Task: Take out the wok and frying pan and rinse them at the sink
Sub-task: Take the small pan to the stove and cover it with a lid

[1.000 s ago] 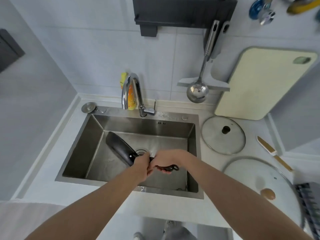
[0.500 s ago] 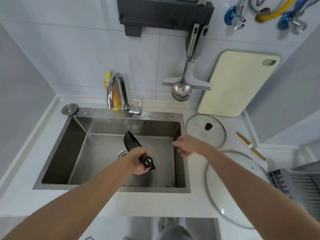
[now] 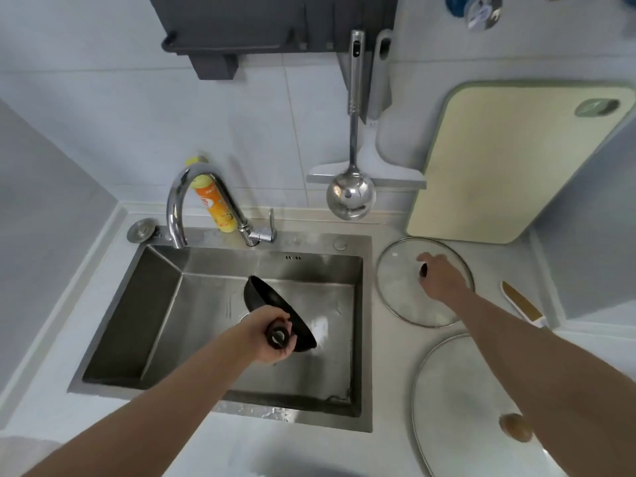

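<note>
Gripping the black pan (image 3: 275, 304) by its handle, the left hand (image 3: 272, 335) tilts it inside the sink (image 3: 144, 315) at centre frame; the right hand (image 3: 438, 278), fingers loosely curled, rests on the small glass lid (image 3: 395, 287) at right.

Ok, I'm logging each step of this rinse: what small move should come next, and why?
Probably close the right hand on the small glass lid's dark knob: it hovers right over it, while the left hand holds the pan tilted in the sink.

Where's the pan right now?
In the head view the pan is tilted on edge over the middle of the sink, its handle gripped by the left hand, below and right of the faucet.
</note>
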### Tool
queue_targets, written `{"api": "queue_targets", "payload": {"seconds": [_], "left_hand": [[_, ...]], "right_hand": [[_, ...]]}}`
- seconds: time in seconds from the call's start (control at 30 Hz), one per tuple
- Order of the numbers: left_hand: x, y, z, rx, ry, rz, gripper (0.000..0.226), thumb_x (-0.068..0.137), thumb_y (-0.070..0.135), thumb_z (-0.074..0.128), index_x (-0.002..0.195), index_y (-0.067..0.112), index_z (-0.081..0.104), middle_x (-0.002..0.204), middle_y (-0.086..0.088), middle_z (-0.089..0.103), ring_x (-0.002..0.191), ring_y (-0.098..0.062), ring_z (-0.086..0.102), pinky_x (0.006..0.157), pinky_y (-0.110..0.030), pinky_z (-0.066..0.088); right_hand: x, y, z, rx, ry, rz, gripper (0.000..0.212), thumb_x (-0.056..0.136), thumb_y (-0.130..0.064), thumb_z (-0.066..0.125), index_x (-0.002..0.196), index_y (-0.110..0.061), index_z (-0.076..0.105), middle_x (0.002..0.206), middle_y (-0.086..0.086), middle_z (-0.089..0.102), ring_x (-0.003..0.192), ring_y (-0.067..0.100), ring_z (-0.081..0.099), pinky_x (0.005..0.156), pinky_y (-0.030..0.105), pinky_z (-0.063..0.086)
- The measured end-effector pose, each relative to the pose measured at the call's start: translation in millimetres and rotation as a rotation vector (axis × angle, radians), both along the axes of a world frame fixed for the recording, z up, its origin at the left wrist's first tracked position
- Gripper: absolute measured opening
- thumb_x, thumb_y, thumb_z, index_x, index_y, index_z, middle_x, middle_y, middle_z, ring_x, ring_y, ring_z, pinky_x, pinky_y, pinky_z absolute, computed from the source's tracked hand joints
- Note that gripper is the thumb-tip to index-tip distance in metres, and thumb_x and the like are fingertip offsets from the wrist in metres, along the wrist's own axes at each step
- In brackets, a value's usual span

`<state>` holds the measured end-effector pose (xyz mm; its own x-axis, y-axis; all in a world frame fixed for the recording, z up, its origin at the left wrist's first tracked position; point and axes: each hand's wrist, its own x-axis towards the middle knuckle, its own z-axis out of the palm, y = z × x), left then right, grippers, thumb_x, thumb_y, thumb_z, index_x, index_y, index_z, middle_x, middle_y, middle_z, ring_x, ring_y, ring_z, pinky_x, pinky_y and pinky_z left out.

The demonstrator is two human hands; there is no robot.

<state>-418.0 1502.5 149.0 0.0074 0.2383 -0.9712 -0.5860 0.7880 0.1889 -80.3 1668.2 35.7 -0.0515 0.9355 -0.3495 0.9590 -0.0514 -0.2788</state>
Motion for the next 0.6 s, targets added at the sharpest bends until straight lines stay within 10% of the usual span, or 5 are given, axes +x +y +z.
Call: {"api": "queue_targets", "payload": {"seconds": [0.13, 0.6], "left_hand": [[2, 2, -1, -0.028, 0.045, 0.027, 0.006, 0.092, 0.006, 0.056, 0.09, 0.004, 0.05, 0.068, -0.005, 0.054, 0.063, -0.015, 0.053, 0.046, -0.03, 0.055], [-15, -32, 24, 0.031, 0.058, -0.193, 0.014, 0.092, 0.006, 0.055, 0.082, 0.003, 0.046, 0.071, -0.007, 0.05, 0.062, -0.014, 0.051, 0.051, -0.026, 0.053]], "right_hand": [[-6, 0, -2, 0.084, 0.015, 0.038, 0.017, 0.092, -0.016, 0.056, 0.108, -0.018, 0.06, 0.114, 0.013, 0.05, 0.088, 0.035, 0.061, 0.078, 0.038, 0.049], [-67, -76, 67, 0.216, 0.271, 0.064, 0.017, 0.088, -0.019, 0.066, 0.104, -0.014, 0.065, 0.102, 0.011, 0.063, 0.098, 0.028, 0.059, 0.087, 0.032, 0.045]]}}
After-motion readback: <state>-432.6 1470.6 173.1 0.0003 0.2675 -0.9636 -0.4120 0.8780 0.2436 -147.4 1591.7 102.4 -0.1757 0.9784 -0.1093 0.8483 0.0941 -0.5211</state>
